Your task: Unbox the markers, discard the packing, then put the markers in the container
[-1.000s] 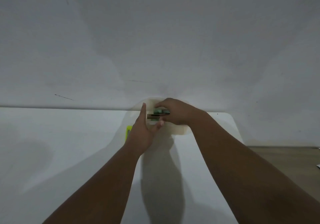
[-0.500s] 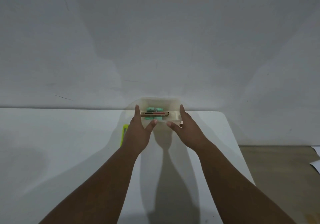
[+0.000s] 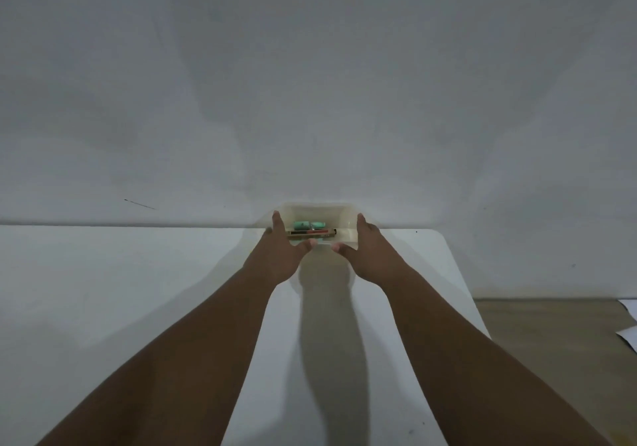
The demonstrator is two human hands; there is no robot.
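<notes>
A translucent cream container (image 3: 346,220) stands at the far edge of the white table (image 3: 103,290), against the wall. Inside it lie markers: two with green caps (image 3: 309,225) and a dark one with a red band (image 3: 312,232) across the front. My left hand (image 3: 281,256) presses flat against the container's left wall, thumb at its front. My right hand (image 3: 370,254) holds the right wall the same way. The container sits between both palms.
The table's rounded right corner (image 3: 443,239) is close to the container. Brown floor (image 3: 551,359) lies beyond the right edge, with white paper (image 3: 629,333) on it. A plain grey wall (image 3: 310,83) rises directly behind the table.
My right hand released the green markers into the container and moved to its right wall. Both hands now clasp the container. The yellow-green marker beside my left hand is no longer visible.
</notes>
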